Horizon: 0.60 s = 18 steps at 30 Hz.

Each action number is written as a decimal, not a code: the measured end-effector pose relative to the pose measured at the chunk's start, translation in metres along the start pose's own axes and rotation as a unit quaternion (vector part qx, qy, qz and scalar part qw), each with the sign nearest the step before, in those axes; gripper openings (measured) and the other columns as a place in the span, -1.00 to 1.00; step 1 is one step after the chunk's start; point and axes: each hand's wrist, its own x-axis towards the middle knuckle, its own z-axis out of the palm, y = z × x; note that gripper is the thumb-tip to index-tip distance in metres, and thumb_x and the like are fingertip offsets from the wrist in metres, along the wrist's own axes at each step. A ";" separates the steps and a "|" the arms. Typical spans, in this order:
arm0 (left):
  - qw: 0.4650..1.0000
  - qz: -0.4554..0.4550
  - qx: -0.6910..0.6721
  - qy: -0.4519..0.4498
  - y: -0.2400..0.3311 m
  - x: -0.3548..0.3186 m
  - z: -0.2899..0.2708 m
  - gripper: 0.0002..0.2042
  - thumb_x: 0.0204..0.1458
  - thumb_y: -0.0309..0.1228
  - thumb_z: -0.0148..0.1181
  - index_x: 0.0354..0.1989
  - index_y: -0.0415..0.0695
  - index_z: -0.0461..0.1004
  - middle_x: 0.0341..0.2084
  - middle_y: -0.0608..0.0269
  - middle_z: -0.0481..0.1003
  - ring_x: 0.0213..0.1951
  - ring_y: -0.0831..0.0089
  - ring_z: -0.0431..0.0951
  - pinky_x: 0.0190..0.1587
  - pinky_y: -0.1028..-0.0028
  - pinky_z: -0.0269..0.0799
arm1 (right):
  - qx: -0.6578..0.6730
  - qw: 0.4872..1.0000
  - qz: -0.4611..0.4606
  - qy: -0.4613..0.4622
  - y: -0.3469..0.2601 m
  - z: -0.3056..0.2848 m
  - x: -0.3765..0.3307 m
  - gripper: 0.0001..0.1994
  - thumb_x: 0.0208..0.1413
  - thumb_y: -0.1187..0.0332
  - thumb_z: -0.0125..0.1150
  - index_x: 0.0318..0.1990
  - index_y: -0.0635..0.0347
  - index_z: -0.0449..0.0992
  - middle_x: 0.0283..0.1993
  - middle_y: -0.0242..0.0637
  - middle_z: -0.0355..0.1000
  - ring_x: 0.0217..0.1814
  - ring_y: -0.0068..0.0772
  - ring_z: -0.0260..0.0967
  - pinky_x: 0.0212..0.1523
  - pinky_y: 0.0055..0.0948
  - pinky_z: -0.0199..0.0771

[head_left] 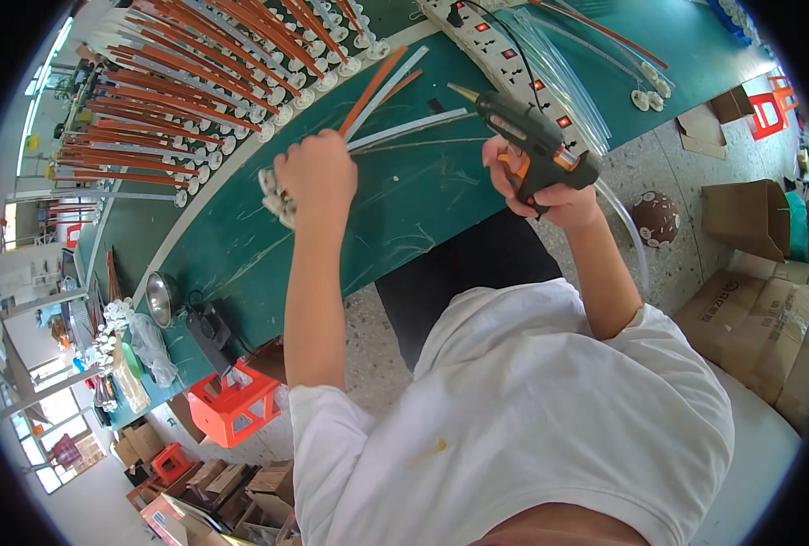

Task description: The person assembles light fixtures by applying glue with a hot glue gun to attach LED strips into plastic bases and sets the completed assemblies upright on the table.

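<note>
My right hand (550,187) grips a dark green hot glue gun (536,136) by its handle, fingers at the orange trigger. The gun's nozzle points left over the green table, and a long clear glue stick (630,227) trails from its back. My left hand (318,177) is closed around a few thin strips, among them an orange-brown strip (368,93) and a silvery white strip (388,91). White round pieces (277,198) show beside this hand; its fingers hide how they join the strips. Another pale strip (413,129) lies between my hands.
Many orange-brown and silvery strips with white round ends (195,100) lie in rows at the far left. A white power strip (504,59) and clear glue sticks (572,82) run along the far right. A metal bowl (160,298) and black device (211,332) sit left; a red stool (233,405) stands below.
</note>
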 end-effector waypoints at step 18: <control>0.970 0.185 -0.153 -0.023 -0.024 0.023 -0.017 -0.56 0.02 -0.29 0.39 0.09 -0.14 0.52 0.02 0.15 0.55 0.00 0.14 0.56 0.06 0.25 0.49 | -0.104 0.984 0.139 0.037 0.014 -0.011 0.028 -0.80 -0.06 0.55 0.29 -0.25 0.19 0.46 -0.09 -0.18 0.40 -0.33 -0.58 0.28 -0.48 -0.55 0.29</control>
